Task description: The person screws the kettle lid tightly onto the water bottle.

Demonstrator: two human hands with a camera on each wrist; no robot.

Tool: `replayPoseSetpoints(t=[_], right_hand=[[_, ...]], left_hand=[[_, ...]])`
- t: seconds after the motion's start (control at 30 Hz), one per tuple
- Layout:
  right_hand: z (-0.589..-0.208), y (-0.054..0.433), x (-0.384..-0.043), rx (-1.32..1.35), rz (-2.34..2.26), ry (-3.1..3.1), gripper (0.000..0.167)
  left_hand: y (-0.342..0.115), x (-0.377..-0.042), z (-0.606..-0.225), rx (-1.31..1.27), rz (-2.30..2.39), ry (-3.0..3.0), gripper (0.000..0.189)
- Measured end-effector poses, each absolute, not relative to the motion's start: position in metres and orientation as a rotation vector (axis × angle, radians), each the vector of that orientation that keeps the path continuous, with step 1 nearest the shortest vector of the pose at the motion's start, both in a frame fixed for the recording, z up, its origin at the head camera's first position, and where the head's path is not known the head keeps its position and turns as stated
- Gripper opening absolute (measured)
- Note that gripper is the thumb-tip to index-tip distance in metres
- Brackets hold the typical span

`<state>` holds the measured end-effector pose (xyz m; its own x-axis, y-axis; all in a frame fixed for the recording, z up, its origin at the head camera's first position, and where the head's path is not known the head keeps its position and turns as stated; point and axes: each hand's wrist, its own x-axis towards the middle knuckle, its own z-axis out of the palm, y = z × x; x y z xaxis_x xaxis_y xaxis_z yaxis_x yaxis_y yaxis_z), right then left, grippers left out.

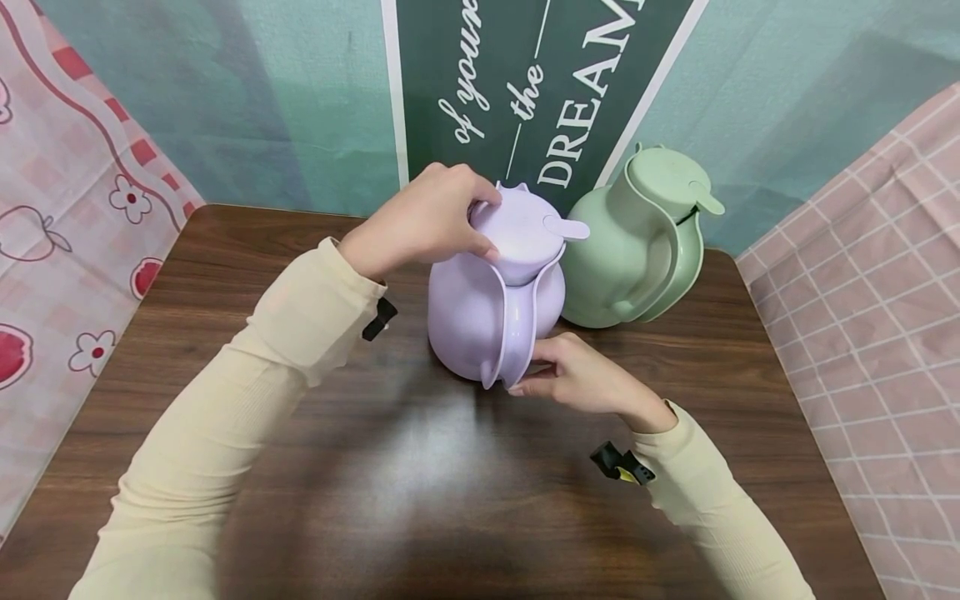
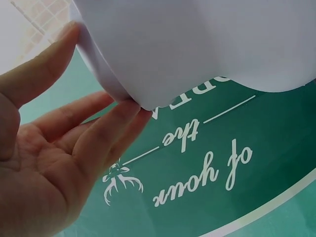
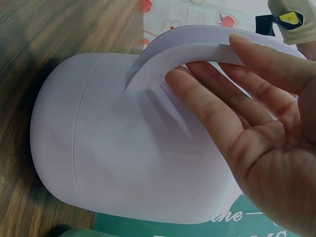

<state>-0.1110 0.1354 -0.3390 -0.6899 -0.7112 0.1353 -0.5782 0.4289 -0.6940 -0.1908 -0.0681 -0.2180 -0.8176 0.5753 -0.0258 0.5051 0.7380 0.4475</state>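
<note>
A lilac thermos jug stands on the wooden table, its handle facing the front and its lid on top. From the left, my left hand grips the lid's side between thumb and fingers; in the left wrist view its fingertips press on the lilac edge. My right hand holds the lower part of the handle from the right. Its thumb lies on the handle's outer face in the right wrist view, and the fingers reach through the loop beside the jug's body.
A light green thermos jug stands close behind on the right. Behind both hangs a teal cloth with a dark green lettered panel. Patterned pink cloths flank the brown table, one at the left and one at the right.
</note>
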Motion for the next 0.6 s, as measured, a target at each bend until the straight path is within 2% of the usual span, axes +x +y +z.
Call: replayPoseSetpoints(t=[0.13, 0.4, 0.6], right_hand=[[-0.338, 0.135, -0.111, -1.138, -1.102, 2.499, 0.013], [-0.339, 0.135, -0.111, -1.136, -1.110, 2.495, 0.013], [-0.339, 0.135, -0.111, -1.146, -1.114, 2.496, 0.013]], left_hand=[[-0.068, -0.190, -0.218, 0.874, 0.635, 2.765, 0.041], [-0.064, -0.185, -0.216, 0.791, 0.629, 2.814, 0.055], [-0.061, -0.179, -0.216, 0.743, 0.644, 2.861, 0.048]])
